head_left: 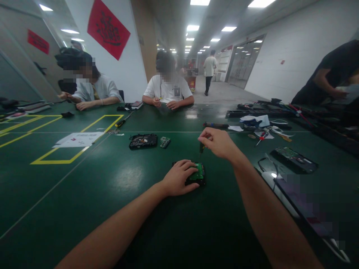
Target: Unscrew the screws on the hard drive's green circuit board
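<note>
Left hand [179,177] lies on the hard drive [199,175], fingers curled over its left side and gripping it, green board face up just past the fingertips. Right hand [220,144] fingers are pinched closed on a screwdriver [201,147], tip down just above the drive's far edge, contact unclear. Second opened drive [143,141] sits well beyond both hands on the table [112,186]

The green table [112,209] lies bare along its near edge and toward its left edge, open room beside my left hand [179,180], which grips a hard drive [200,175]. Toward the far edge, an opened drive [143,141], a circuit board [165,142] and a paper sheet [80,139] lie in the way. Toward the right edge, a black device [294,160] and scattered tools [262,135] crowd my right hand [220,143], closed on a screwdriver [201,148].
</note>
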Motion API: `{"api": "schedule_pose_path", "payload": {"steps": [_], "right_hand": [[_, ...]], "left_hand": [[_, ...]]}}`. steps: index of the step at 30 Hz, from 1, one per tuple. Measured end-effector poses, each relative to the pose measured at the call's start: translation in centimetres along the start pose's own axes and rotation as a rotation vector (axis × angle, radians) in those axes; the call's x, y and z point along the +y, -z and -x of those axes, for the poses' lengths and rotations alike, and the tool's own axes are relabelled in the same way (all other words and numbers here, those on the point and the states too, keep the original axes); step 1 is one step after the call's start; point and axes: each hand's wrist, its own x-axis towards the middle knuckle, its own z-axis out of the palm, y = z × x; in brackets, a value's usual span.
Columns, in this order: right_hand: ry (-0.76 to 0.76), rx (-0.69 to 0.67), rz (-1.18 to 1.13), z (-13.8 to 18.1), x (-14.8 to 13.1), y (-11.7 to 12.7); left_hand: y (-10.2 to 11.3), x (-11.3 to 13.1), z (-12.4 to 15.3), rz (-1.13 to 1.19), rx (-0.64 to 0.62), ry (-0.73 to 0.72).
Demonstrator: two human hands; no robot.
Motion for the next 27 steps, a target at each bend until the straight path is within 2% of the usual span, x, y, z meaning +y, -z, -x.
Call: {"api": "schedule_pose_path", "payload": {"steps": [7,19,27], "right_hand": [[0.016,-0.022,0.005,0.0,-0.3,0.4],[0.015,0.015,-0.023,0.9,-0.4,0.2],[-0.052,0.003,-0.102,1.0,0.2,0.3]], "left_hand": [[0.0,0.0,0.0,0.003,0.005,0.001],[-0.2,-0.1,0.1,-0.002,0.005,0.007],[-0.2,-0.1,0.0,0.007,0.0,0.007]]}}
